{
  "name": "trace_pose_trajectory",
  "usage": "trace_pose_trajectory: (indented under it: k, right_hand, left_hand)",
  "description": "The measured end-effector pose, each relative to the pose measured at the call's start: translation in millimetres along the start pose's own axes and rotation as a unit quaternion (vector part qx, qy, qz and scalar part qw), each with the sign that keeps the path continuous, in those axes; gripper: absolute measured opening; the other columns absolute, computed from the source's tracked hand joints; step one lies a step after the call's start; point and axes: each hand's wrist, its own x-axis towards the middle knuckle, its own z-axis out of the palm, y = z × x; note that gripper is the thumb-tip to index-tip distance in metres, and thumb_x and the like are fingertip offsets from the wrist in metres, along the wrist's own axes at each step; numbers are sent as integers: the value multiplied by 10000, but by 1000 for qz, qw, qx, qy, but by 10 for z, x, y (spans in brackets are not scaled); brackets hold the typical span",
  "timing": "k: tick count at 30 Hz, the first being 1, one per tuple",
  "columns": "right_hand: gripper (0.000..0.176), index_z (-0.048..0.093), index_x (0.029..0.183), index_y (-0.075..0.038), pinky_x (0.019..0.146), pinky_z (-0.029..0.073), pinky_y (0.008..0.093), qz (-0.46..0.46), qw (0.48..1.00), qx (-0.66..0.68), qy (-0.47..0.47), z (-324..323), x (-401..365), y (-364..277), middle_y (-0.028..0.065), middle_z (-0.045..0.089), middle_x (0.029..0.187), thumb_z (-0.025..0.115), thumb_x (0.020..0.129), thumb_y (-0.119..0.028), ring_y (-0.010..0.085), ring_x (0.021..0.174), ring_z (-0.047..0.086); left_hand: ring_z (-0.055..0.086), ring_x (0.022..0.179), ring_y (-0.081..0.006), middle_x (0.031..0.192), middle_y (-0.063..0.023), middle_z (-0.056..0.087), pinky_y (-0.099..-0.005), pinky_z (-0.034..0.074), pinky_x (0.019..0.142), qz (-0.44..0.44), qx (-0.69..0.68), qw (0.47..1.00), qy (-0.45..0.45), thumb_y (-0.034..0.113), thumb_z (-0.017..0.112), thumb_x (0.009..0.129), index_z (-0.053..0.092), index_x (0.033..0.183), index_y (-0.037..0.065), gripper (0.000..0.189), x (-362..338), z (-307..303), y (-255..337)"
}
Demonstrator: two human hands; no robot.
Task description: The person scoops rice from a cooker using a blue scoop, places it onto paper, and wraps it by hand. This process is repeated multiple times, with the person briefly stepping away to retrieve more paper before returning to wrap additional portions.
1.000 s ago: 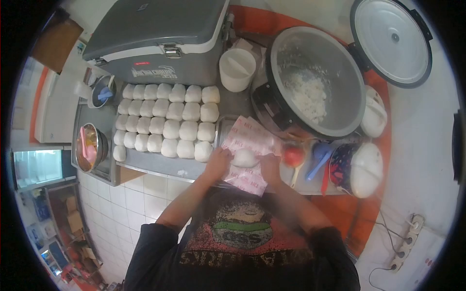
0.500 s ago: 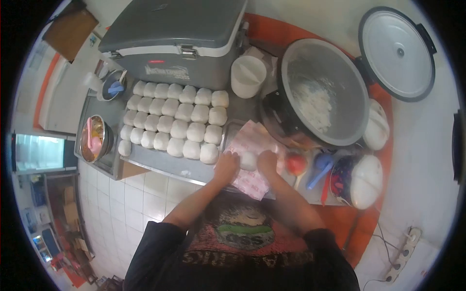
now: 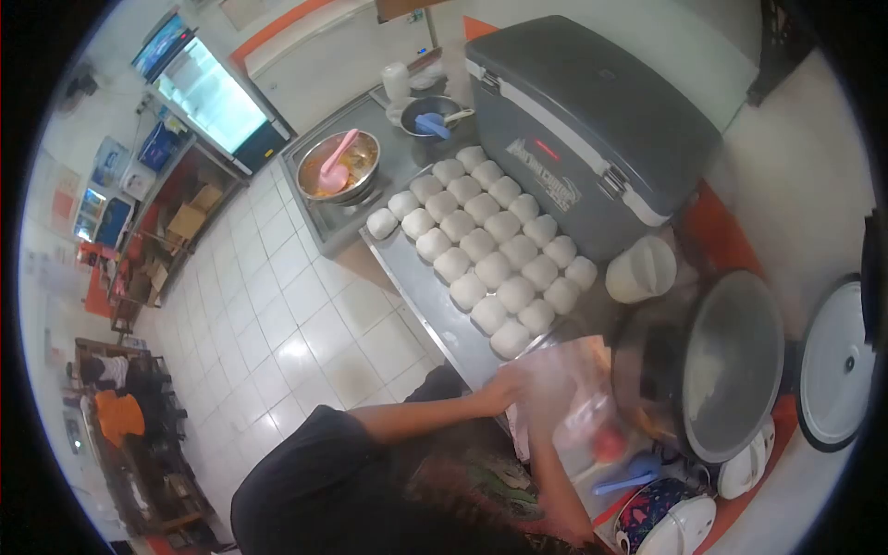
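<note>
My left hand [image 3: 504, 387] is curled at the near-left edge of a sheet of pink-and-white wrapping paper [image 3: 585, 359], closed on it. Close beside it, over the paper, my right hand [image 3: 548, 388] is smeared by motion and its fingers do not show clearly. The white rice portion seen on the paper earlier is hidden now. Left of the paper, a metal tray [image 3: 430, 310] carries rows of white rounded rice portions [image 3: 493, 270]. To the right stands a large rice cooker [image 3: 735, 370] with its inner pot showing.
A grey cool box [image 3: 592, 129] stands behind the tray, with a white container [image 3: 641, 270] near its corner. A steel bowl [image 3: 339, 166] of food holds a pink ladle [image 3: 335, 172]. A blue scoop [image 3: 629, 474] and a red object [image 3: 608, 444] lie right of the paper.
My view has swung left, so the tray and cool box appear turned and farther right. My hands have come closer together, and the rice portion between them is out of sight.
</note>
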Motion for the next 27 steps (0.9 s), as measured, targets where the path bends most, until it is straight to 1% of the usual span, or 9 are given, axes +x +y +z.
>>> trace_pose_trajectory:
  k: [1,4,7,11,14,17,20,24,27]
  right_hand:
    - [683,412,1255,13,879,495,335,5,999,26,-22,23,-9,-126,151,531,1165,782,688,-73,239,1042,568]
    - [702,392,1257,-15,871,499,345,-86,982,145,-88,305,76,-157,142,531,1175,802,690,-75,231,1055,563]
    - [787,365,1320,-43,865,499,334,-31,983,76,-166,557,59,-559,139,526,1202,824,682,-72,224,1067,561]
    - [885,267,1447,-43,875,495,354,65,961,168,-211,1153,-81,-1257,161,518,1219,806,747,-94,228,1100,552]
    - [908,259,1464,-45,888,488,362,149,957,198,-154,2110,132,-931,178,490,1289,811,749,-127,261,1124,545]
    - [898,230,1497,-30,958,458,376,159,965,162,-128,2829,9,-1451,210,433,1363,773,793,-155,283,1215,490]
    - [860,201,1522,-6,1040,409,384,180,903,325,-216,3482,71,-1268,227,362,1448,712,853,-181,299,1321,405]
    - [744,251,1510,20,1091,366,363,123,939,173,-270,3555,115,-1172,172,309,1541,637,915,-205,240,1364,392]
    - [687,388,1454,17,1068,381,365,214,878,261,-341,2885,-8,-1326,140,471,1452,683,883,-226,222,1281,490]
  left_hand:
    - [464,1240,-297,1276,-128,559,-397,392,1028,11,-40,998,42,159,584,938,623,1138,16,249,-37,-85,54]
    - [446,1246,-252,1310,-124,510,-371,378,1043,-235,-254,938,16,205,574,971,588,1186,22,282,-34,-650,488]
    - [433,1260,-221,1359,-121,444,-348,366,1066,-237,-258,935,-54,206,575,970,522,1326,28,402,-132,-1027,198]
    - [465,1259,-211,1322,-93,479,-333,380,1066,-216,-257,939,69,167,587,955,455,1413,15,500,-335,-1587,-141]
    - [532,1203,-207,1258,-92,567,-319,416,1036,-251,-341,886,186,115,585,938,460,1404,-14,500,-357,-2050,-163]
    - [589,1101,-198,1188,-99,626,-307,449,979,-299,-420,821,246,97,608,910,487,1357,-42,483,-347,-2578,-317]
    - [614,1035,-194,1166,-122,632,-312,474,932,-304,-401,803,321,105,631,886,521,1293,-66,454,-474,-2970,-923]
    - [614,1042,-218,1148,-139,616,-326,494,907,-358,-389,759,380,80,623,867,522,1239,-88,420,-419,-3462,-1595]
    - [612,1032,-224,1111,-129,605,-320,494,888,-406,-324,749,411,76,646,852,497,1240,-90,447,-181,-3524,-1607]
